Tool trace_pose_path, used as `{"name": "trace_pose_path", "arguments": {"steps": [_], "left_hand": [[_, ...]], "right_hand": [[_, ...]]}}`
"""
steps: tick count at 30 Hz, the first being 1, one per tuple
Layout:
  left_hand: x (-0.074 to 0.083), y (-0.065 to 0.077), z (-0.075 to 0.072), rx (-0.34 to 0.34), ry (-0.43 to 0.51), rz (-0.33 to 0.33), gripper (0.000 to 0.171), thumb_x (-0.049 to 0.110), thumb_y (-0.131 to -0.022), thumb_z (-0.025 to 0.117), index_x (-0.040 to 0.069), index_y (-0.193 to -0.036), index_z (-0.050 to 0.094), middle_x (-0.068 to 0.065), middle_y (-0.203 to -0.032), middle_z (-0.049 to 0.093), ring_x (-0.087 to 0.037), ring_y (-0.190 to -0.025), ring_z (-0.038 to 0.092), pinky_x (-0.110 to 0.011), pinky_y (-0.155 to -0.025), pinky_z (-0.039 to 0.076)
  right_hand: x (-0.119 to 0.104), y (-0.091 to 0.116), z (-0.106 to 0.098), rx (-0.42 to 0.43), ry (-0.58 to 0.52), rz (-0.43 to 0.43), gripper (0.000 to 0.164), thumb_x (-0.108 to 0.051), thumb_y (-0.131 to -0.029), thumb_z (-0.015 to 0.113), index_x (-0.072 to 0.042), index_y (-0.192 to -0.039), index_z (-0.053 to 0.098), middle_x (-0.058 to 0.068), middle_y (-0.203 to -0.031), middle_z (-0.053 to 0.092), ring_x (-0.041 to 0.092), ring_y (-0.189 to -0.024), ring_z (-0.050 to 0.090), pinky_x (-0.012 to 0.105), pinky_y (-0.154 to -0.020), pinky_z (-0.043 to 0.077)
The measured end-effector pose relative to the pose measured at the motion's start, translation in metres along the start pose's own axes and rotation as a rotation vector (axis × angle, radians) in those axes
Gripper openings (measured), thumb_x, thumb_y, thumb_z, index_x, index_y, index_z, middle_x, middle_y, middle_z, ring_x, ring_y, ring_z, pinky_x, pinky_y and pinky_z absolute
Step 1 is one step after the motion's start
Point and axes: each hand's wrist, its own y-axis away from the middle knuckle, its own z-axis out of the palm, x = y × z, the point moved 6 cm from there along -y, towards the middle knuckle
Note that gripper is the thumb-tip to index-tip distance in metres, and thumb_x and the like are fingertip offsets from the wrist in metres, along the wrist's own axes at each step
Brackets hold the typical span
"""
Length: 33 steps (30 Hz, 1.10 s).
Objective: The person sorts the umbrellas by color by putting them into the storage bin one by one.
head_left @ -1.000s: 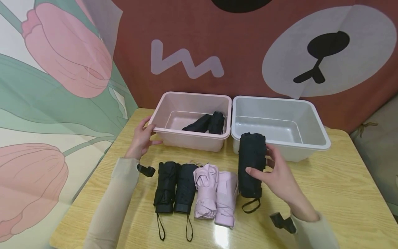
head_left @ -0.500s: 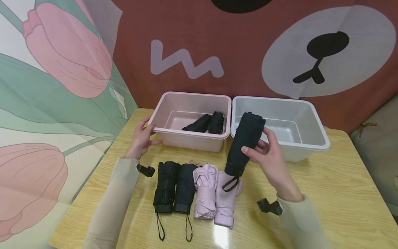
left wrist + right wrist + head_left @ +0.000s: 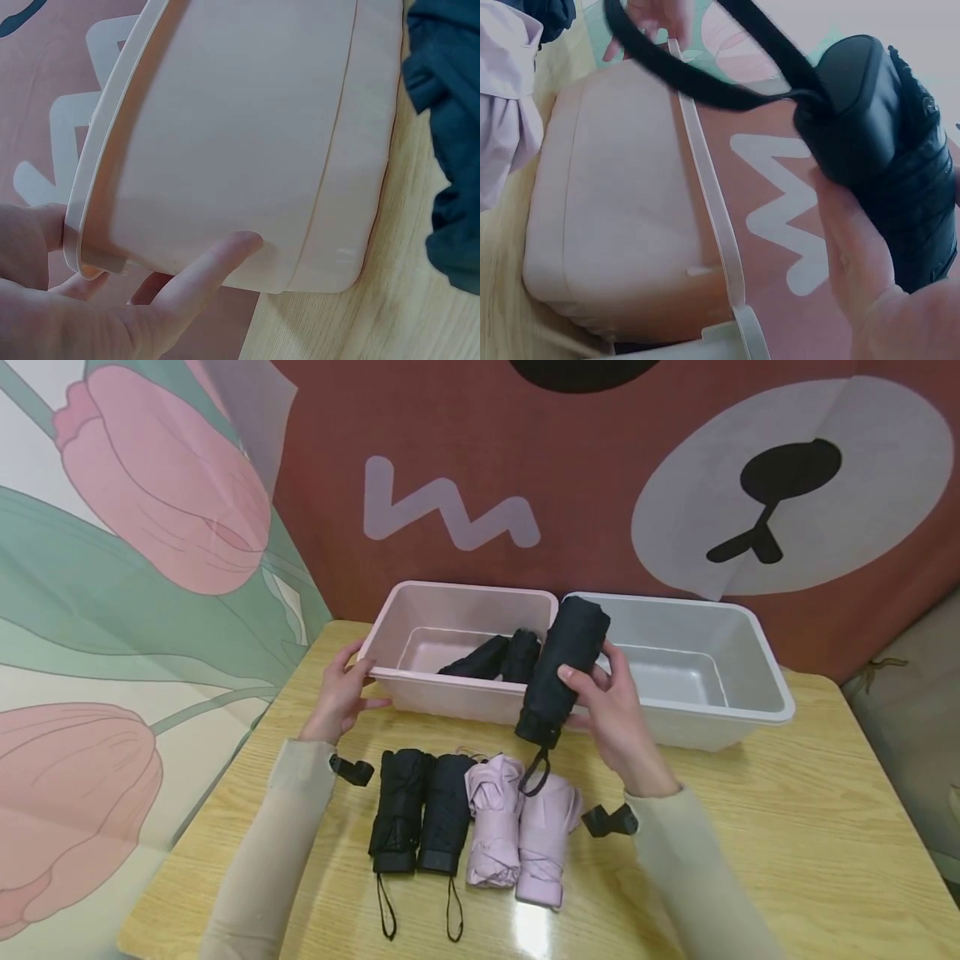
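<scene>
My right hand [image 3: 618, 714] grips a black folded umbrella [image 3: 566, 660], tilted, its wrist strap hanging down. In the head view it overlaps the place where the two bins meet, above the table. The right wrist view shows the handle end of that umbrella [image 3: 862, 105] above my thumb. At the left front corner of the pink bin [image 3: 457, 700] is my left hand [image 3: 341, 693]; the left wrist view has its fingers at the rim and the thumb [image 3: 217, 266] against the outer wall. Two black folded umbrellas [image 3: 480, 658] lie inside this bin.
On the wooden table [image 3: 787, 827], in front of the bins, two black folded umbrellas [image 3: 400, 810] and two pale pink ones [image 3: 497, 835] lie side by side. A light grey bin [image 3: 675, 677] stands right of the pink bin. Printed fabric [image 3: 450, 427] hangs behind.
My right hand has carried the black umbrella up and left, from in front of the grey bin to the pink bin's right front corner, tilting it. My left hand has stayed put.
</scene>
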Motion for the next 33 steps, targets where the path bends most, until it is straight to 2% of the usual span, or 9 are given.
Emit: {"name": "trace_pose_path", "arguments": {"steps": [8, 17, 22, 28, 33], "left_hand": [[0.001, 0.002, 0.001, -0.003, 0.004, 0.003, 0.054, 0.022, -0.1, 0.046, 0.027, -0.151, 0.03, -0.014, -0.151, 0.037, -0.034, -0.132, 0.044, -0.056, -0.085, 0.053], [0.001, 0.001, 0.001, -0.004, 0.006, 0.01, 0.054, 0.022, -0.1, 0.047, 0.027, -0.151, 0.03, -0.014, -0.15, 0.038, -0.035, -0.132, 0.045, -0.055, -0.084, 0.054], [0.002, 0.001, 0.001, 0.002, 0.009, 0.014, 0.053, 0.022, -0.1, 0.047, 0.027, -0.15, 0.031, -0.015, -0.148, 0.04, -0.034, -0.131, 0.046, -0.055, -0.084, 0.054], [0.002, 0.002, 0.002, 0.004, 0.006, 0.006, 0.052, 0.023, -0.1, 0.047, 0.027, -0.15, 0.031, -0.015, -0.147, 0.041, -0.034, -0.13, 0.045, -0.056, -0.084, 0.054], [0.002, 0.003, 0.002, 0.005, 0.01, 0.005, 0.053, 0.022, -0.1, 0.047, 0.027, -0.15, 0.031, -0.015, -0.147, 0.041, -0.034, -0.13, 0.045, -0.055, -0.083, 0.054]], "right_hand": [[-0.002, -0.019, 0.015, -0.047, -0.114, -0.015, 0.063, -0.02, -0.096, 0.056, -0.022, -0.147, 0.02, 0.012, -0.129, 0.052, 0.015, -0.096, 0.066, 0.031, -0.07, 0.058], [0.002, -0.038, 0.027, -0.091, -0.205, 0.008, 0.065, -0.01, -0.093, 0.053, -0.021, -0.147, 0.02, 0.01, -0.12, 0.056, 0.014, -0.081, 0.066, 0.03, -0.067, 0.057], [0.005, -0.046, 0.037, -0.129, -0.254, 0.019, 0.069, -0.005, -0.091, 0.054, -0.022, -0.148, 0.02, 0.007, -0.117, 0.056, 0.016, -0.088, 0.067, 0.031, -0.067, 0.059], [0.01, -0.056, 0.046, -0.128, -0.19, 0.04, 0.075, -0.012, -0.09, 0.064, -0.024, -0.149, 0.019, 0.015, -0.137, 0.049, 0.017, -0.091, 0.067, 0.032, -0.07, 0.059], [0.013, -0.065, 0.053, -0.117, -0.056, 0.032, 0.074, -0.021, -0.088, 0.07, -0.019, -0.149, 0.028, 0.015, -0.142, 0.048, 0.022, -0.102, 0.065, 0.036, -0.076, 0.06]]}}
